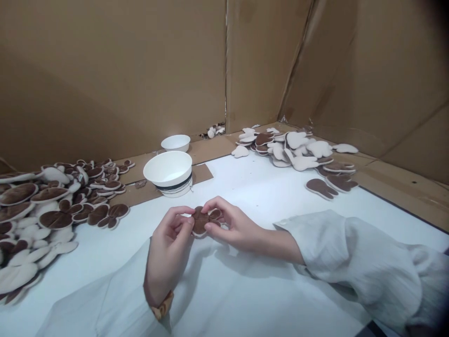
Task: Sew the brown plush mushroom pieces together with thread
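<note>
Over the white tabletop (245, 187), a person is holding a small brown plush piece (199, 223) with a pale edge, out in front of the body and near the middle from side to side. The left hand (170, 250) has it by one rounded end, thumb and forefinger pinching its rim while the other fingers curl in toward the palm. The right hand (238, 228) grips it from the other side, thumb and forefinger pressed on it just beside the narrower lobes (215, 215); how its remaining fingers sit underneath, I can't tell.

Beyond the hands, left of the middle, stands a large white bowl (167, 169), upright, a dark band and some thread wound around its lower wall. A smaller white bowl (176, 142) is right behind it, on the cardboard (206, 149) along the tabletop's far edge.

Down the left edge spreads a deep pile of brown and cream pieces (58, 217), many of them lobed, lying every which way. Toward the far right corner there's another heap, mostly cream pieces (296, 140), with a few brown pieces (321, 188) lying at its near side. Tall cardboard walls (115, 75) rise behind it all.
</note>
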Demonstrator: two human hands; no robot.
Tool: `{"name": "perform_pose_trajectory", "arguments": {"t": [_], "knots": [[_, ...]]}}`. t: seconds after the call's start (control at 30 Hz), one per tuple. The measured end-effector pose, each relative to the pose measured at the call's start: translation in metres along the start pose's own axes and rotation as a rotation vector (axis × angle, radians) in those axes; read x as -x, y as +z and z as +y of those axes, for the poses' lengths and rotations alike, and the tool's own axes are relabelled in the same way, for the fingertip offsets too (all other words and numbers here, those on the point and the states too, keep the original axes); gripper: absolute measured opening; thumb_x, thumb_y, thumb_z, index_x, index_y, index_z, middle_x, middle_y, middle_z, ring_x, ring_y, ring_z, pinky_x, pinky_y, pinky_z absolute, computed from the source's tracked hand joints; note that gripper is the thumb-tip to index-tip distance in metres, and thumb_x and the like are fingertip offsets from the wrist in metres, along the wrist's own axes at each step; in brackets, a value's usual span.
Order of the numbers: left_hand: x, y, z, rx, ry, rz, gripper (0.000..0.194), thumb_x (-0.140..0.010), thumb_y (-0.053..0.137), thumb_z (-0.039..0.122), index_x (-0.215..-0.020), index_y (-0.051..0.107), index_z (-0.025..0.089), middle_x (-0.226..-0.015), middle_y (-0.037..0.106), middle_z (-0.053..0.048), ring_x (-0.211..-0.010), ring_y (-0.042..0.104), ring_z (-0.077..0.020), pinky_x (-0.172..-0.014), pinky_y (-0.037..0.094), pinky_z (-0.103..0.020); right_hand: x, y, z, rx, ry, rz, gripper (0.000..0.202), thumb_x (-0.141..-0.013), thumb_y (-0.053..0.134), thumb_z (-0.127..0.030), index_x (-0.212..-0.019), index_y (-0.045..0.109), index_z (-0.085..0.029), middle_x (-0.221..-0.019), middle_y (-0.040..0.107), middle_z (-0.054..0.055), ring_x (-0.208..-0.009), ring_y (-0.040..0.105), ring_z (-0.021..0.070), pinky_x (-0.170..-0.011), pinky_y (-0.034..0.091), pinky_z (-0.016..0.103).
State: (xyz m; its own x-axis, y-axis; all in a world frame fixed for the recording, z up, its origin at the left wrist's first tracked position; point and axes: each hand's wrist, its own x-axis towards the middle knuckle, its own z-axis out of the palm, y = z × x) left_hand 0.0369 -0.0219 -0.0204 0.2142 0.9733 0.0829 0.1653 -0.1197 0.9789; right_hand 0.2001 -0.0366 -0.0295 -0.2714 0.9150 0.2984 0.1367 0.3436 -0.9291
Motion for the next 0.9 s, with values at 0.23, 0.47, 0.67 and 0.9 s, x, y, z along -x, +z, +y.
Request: {"name": "perform_pose_trajectory", "arguments": {"t": [0.23,0.47,0.67,0.9], "knots": [[0.0021,0.0012,0.0011,0.019,-0.022,-0.056,0.023,-0.081,0.053,0.033,-0.099,0.055,0.019,-0.084,0.063,-0.002,-0.081,0.06,-0.0153,-0.073,0.045,-0.025,-0.0023,-0.0004,-0.0029,-0.041,0.084,0.058,0.02,-0.075,0.057,-0.019,-0.093,0.048,-0.018,-0.091,0.056,0.003,-0.079,0.055,0.012,-0.075,0.045,0.029],[0.0042,0.0006,0.0066,0.068,-0.005,-0.136,0.026,-0.082,0.054,0.03,-0.106,0.054,0.021,-0.087,0.064,-0.001,-0.086,0.06,-0.0143,-0.076,0.045,-0.023,-0.004,-0.0009,-0.0021,-0.126,0.063,0.064,0.023,-0.071,0.064,-0.02,-0.09,0.05,-0.018,-0.09,0.057,0.002,-0.079,0.055,0.012,-0.073,0.045,0.028],[0.0035,0.0009,0.005,0.101,0.005,-0.121,0.028,-0.079,0.058,0.028,-0.107,0.056,0.022,-0.098,0.064,-0.002,-0.091,0.06,-0.0147,-0.081,0.046,-0.023,-0.0049,-0.0035,-0.0023,-0.09,0.004,0.079,0.02,-0.075,0.058,-0.015,-0.094,0.052,-0.018,-0.097,0.057,0.005,-0.091,0.054,0.0141,-0.077,0.044,0.029],[0.0034,0.0033,0.0031,0.114,-0.012,-0.038,0.029,-0.075,0.063,0.029,-0.101,0.059,0.017,-0.103,0.065,-0.007,-0.093,0.062,-0.0184,-0.083,0.047,-0.028,-0.0046,-0.0044,-0.0003,-0.157,0.057,0.007,0.029,-0.074,0.064,-0.024,-0.1,0.051,-0.02,-0.106,0.057,0.006,-0.093,0.056,0.0149,-0.078,0.046,0.03]]}}
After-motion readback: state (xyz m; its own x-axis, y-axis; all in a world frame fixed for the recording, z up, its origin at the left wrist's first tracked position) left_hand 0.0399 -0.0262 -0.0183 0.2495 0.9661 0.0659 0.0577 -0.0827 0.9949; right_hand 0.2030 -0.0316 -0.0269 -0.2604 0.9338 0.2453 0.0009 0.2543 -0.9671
